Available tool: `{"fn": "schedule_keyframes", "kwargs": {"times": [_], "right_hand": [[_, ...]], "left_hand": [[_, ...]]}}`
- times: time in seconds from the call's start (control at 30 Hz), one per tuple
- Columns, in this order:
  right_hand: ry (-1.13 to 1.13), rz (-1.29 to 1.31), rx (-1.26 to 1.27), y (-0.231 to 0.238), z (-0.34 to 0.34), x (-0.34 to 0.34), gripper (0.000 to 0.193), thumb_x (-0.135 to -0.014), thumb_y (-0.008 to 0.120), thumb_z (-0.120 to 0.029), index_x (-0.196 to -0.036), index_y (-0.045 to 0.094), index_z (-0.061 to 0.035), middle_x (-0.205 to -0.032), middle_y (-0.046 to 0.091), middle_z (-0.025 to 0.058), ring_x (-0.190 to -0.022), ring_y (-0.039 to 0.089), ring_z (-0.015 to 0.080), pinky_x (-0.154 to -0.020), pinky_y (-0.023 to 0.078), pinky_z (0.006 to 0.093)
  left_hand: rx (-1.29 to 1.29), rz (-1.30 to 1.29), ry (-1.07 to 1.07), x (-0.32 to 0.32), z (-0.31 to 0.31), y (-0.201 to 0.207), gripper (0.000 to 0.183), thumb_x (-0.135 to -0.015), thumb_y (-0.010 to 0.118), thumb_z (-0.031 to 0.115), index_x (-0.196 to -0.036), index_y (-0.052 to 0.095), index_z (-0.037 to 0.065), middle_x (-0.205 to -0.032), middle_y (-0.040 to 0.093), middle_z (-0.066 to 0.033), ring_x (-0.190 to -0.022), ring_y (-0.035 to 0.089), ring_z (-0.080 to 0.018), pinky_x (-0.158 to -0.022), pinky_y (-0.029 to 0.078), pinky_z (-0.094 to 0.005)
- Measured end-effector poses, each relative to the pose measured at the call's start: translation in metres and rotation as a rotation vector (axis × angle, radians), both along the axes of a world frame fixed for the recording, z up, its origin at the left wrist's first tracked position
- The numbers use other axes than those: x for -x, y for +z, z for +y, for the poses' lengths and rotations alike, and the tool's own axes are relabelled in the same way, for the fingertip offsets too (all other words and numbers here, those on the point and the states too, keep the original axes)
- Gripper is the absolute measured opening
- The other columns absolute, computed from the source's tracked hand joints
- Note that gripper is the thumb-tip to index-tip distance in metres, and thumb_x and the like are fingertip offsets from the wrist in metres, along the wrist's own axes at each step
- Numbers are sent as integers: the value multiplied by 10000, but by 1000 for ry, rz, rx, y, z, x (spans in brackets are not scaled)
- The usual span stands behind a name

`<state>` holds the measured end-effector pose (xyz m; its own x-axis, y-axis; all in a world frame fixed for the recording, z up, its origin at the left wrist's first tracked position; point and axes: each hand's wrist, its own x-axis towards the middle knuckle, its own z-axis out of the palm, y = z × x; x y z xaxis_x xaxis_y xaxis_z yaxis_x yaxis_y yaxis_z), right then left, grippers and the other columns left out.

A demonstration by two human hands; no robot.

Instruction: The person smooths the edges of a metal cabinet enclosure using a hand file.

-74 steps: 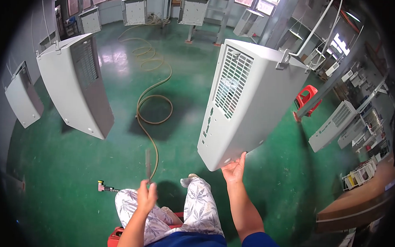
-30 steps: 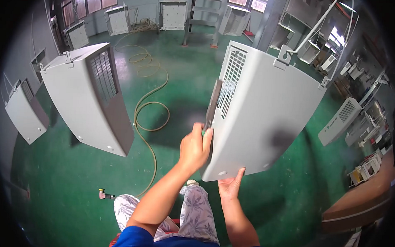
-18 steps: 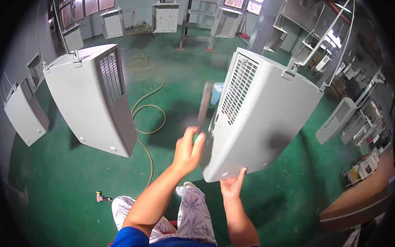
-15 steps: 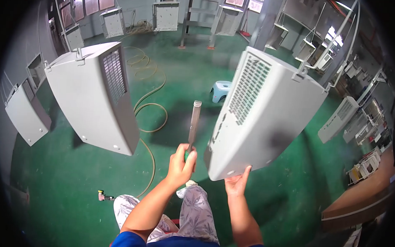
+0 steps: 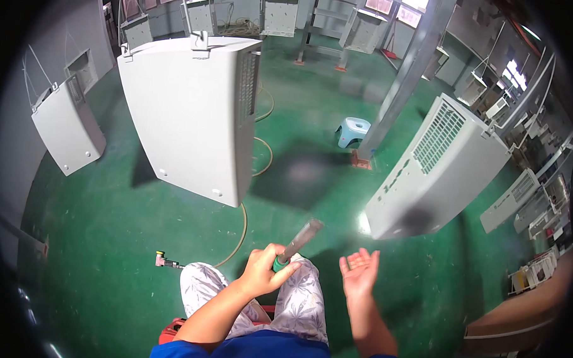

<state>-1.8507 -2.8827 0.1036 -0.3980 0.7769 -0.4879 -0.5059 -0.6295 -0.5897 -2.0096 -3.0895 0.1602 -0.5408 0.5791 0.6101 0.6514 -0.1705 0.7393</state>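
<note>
My left hand (image 5: 262, 271) is wrapped round the green handle of a long flat metal tool (image 5: 302, 238), possibly a file. The tool points up and away to the right, above my knees. My right hand (image 5: 361, 274) is empty, palm up with fingers apart, just below the lower end of a hanging white metal cabinet (image 5: 444, 175) and apart from it. That cabinet has a grille and a row of slots down one side. Another white metal cabinet (image 5: 184, 115) hangs tilted at front left, its smooth face toward me and its grille seen edge-on.
More cabinets hang on hooks around the room, one at far left (image 5: 67, 130). A light blue stool (image 5: 352, 132) stands by a grey steel post (image 5: 407, 76). A yellowish hose (image 5: 241, 234) runs over the green floor to a fitting (image 5: 165, 260) left of my knees.
My right hand has let go of the right cabinet, which has swung away to the right. The left cabinet has turned its smooth face toward me. The tool is lowered and tipped rightward.
</note>
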Motion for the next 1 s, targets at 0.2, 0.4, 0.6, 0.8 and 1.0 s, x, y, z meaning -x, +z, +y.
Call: {"fn": "schedule_keyframes", "kwargs": {"times": [0.2, 0.4, 0.6, 0.8, 1.0], "right_hand": [[469, 33, -1009, 136, -108, 43, 164, -895, 586, -18, -1032, 625, 64, -979, 605, 104, -855, 598, 166, -830, 492, 306], [492, -113, -1089, 152, -127, 62, 89, -839, 666, 4, -912, 675, 53, -885, 620, 60, -749, 550, 82, -661, 437, 210], [667, -252, -1086, 127, -136, 76, 86, -846, 678, -56, -869, 702, 23, -804, 608, 16, -662, 505, 44, -579, 393, 191], [929, -308, -1027, 97, -136, 90, 113, -839, 687, -98, -879, 706, 6, -803, 632, 15, -714, 566, 73, -655, 456, 218], [574, -334, -570, 32, -108, 130, 235, -841, 708, -234, -849, 654, -6, -704, 591, 14, -623, 531, 80, -626, 475, 258]], "left_hand": [[73, 54, 23, 3, -36, -14, 319, -738, 789, 199, -880, 552, 41, -644, 601, -90, -465, 562, -243, -444, 432, -325], [212, 22, 97, -2, -64, -29, 287, -751, 776, 160, -878, 538, 60, -664, 597, -79, -550, 596, -228, -499, 445, -324], [328, 39, 113, 0, -112, -38, 305, -776, 758, 247, -888, 561, 43, -567, 561, -104, -458, 571, -262, -439, 438, -344], [556, 81, 74, 16, -157, -51, 314, -814, 709, 314, -923, 561, 59, -606, 615, -111, -518, 618, -303, -463, 483, -374], [658, -104, 99, 25, -180, -79, 314, -831, 691, 322, -943, 574, 52, -588, 603, -125, -513, 609, -320, -475, 473, -380]]}}
